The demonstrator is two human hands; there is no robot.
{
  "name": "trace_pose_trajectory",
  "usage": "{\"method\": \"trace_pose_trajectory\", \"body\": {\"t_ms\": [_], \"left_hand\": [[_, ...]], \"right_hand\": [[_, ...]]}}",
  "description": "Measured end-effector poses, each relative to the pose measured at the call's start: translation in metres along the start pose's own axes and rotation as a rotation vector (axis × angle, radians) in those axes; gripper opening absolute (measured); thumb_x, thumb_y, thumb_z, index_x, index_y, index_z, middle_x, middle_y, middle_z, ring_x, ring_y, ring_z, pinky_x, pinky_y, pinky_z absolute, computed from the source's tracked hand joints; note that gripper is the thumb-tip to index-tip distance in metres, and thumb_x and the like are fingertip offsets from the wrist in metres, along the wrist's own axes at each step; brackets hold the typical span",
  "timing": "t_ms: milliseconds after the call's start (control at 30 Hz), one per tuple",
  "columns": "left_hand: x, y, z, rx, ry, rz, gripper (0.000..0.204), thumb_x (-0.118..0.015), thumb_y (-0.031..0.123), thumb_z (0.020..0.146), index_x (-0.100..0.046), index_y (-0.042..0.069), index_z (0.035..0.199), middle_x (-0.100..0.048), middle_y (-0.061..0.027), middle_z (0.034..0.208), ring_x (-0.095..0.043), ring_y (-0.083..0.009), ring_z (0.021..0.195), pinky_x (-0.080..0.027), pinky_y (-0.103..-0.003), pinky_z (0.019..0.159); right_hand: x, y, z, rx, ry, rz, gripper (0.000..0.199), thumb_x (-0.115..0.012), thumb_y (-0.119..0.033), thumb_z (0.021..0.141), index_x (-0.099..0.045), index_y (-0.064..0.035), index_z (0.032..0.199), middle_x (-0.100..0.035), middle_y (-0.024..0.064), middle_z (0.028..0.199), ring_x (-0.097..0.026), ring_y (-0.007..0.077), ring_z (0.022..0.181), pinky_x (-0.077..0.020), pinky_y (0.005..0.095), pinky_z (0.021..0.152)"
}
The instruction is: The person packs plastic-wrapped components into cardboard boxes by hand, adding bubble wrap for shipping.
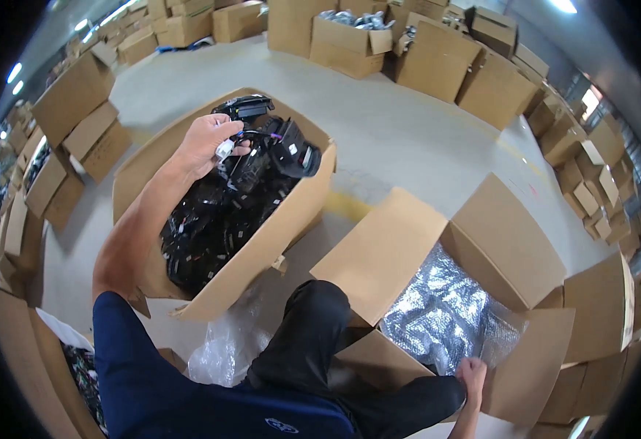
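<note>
My left hand [214, 140] is closed in a pinch on a thin cable that ends in a white connector [225, 151]. A black plastic part [295, 150] with a squarish housing hangs beside it, over the far end of a tall carton [302, 219]. Many similar black parts [203, 241] fill that carton. Whether the cable joins this part is hard to see. My right hand [473, 374] is curled at the near edge of an open carton [383, 256], next to silvery bubble wrap [437, 307]. What its fingers hold, if anything, is hidden.
Clear plastic wrap [225, 350] lies on the floor between the cartons, by my leg. Another carton [35, 358] with small parts stands at the near left. Stacked cartons [437, 58] line the back, left and right. Grey floor [394, 132] stretches behind the two cartons.
</note>
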State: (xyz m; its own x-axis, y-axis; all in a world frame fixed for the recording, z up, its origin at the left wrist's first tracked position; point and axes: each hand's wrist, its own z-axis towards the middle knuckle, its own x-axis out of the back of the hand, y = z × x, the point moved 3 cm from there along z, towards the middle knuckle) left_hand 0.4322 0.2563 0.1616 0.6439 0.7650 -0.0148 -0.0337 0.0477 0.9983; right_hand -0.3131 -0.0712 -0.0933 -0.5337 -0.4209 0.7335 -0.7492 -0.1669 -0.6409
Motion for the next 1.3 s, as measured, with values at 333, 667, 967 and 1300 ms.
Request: {"method": "trace_pose_trajectory", "body": {"t_ms": [333,667,967,1300], "left_hand": [[-0.253,0.024,-0.043,0.149,-0.505,-0.433,0.020,-0.071,0.015,0.094,-0.064,0.000,0.105,-0.070,-0.0108,0.089,-0.071,-0.0170,0.073,-0.060,-0.025,0.056],[-0.438,-0.062,-0.122,0.637,-0.890,-0.608,0.020,-0.072,0.011,0.092,-0.063,-0.002,0.104,-0.066,-0.0118,0.092,-0.067,-0.0177,0.075,-0.055,-0.023,0.050],[-0.491,-0.115,-0.147,0.818,-0.879,-0.500,0.016,-0.073,0.009,0.089,-0.064,-0.002,0.096,-0.066,-0.0114,0.084,-0.067,-0.0192,0.068,-0.054,-0.026,0.046],[-0.463,-0.142,-0.131,0.922,-0.720,-0.479,0.011,-0.073,0.012,0.084,-0.066,0.003,0.085,-0.063,-0.0083,0.084,-0.063,-0.0161,0.070,-0.045,-0.023,0.046]], "right_hand": [[-0.033,-0.272,0.014,0.528,-0.159,0.530,0.082,-0.076,-0.022,0.091,-0.030,0.0065,0.153,-0.047,0.0240,0.150,-0.049,0.0310,0.137,-0.0410,0.0424,0.113],[0.065,-0.212,-0.059,0.961,0.683,0.094,0.067,-0.073,-0.016,0.084,-0.051,0.0030,0.145,-0.042,0.0282,0.154,-0.048,0.0423,0.138,-0.0383,0.0486,0.115],[0.029,-0.209,-0.110,1.303,0.508,-0.689,0.036,-0.066,-0.019,0.085,-0.069,-0.0157,0.121,-0.059,0.0067,0.141,-0.057,0.0276,0.130,-0.0427,0.0480,0.113],[0.059,-0.187,-0.089,0.785,0.523,0.242,0.049,-0.072,0.005,0.077,-0.052,0.0058,0.122,-0.066,0.0167,0.108,-0.065,0.0265,0.095,-0.0553,0.0370,0.081]]}}
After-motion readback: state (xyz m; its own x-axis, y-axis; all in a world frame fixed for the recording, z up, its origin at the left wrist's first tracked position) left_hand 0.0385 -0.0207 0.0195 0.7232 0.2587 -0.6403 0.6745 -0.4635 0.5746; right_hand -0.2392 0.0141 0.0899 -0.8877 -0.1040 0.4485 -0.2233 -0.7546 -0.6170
